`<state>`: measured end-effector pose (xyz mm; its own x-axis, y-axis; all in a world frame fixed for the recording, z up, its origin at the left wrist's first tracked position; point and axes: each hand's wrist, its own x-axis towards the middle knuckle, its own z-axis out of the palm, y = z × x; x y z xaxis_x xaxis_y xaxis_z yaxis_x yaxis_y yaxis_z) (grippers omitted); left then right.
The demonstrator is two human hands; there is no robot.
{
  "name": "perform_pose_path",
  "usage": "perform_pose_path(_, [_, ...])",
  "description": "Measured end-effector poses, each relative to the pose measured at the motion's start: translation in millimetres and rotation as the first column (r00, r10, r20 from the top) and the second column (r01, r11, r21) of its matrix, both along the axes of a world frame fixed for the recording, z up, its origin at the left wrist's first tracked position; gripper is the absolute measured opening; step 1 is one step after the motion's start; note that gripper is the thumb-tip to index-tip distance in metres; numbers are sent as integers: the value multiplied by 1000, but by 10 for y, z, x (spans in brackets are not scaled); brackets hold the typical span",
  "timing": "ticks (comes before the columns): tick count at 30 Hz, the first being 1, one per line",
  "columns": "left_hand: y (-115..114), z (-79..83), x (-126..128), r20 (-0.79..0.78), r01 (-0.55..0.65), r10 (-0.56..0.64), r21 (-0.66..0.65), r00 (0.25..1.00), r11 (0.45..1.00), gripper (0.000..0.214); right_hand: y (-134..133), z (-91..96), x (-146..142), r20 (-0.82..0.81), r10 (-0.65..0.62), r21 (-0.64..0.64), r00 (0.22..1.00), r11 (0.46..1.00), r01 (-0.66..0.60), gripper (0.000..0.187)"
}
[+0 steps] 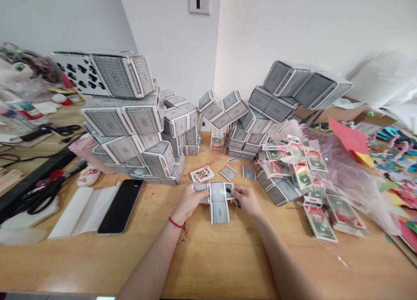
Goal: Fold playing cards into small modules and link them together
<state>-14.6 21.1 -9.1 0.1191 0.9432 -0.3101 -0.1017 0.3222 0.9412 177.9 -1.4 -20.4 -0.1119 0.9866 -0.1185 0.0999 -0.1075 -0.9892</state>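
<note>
The cards, joined in a T-like piece with grey patterned backs showing, are at the near middle of the scene, held just over or on the surface; which of the two cannot be told. The left hand has its grip pinched on the piece's left end, thumb on top; a red band circles that wrist. The right hand has its grip closed on the right end, the fingers, with dark nails, bent around that edge. One part of the piece reaches toward the near side between the hands. Just beyond them lie a face-up deck on the left and two loose cards, the left card and the right card, both back up. Farther out stand a left stack and a right stack of card-covered blocks, with a V-shaped block between them at the far side. Left of the hands, a phone lies against white paper, near scissors. Red-and-green boxes are heaped on the right, beside clear plastic.
</note>
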Motion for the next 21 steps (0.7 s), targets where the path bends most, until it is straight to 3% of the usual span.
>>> perform_pose_path(13, [-26,-4,-6,58,35,-32,-44,998,998,29,-15,-28,-27,-43,17,-38,999,999,-18,35])
perform_pose_path(21, [20,16,3,24,46,-47,29,999,999,26,-20,66,34,-7,43,-9,999,999,-43,33])
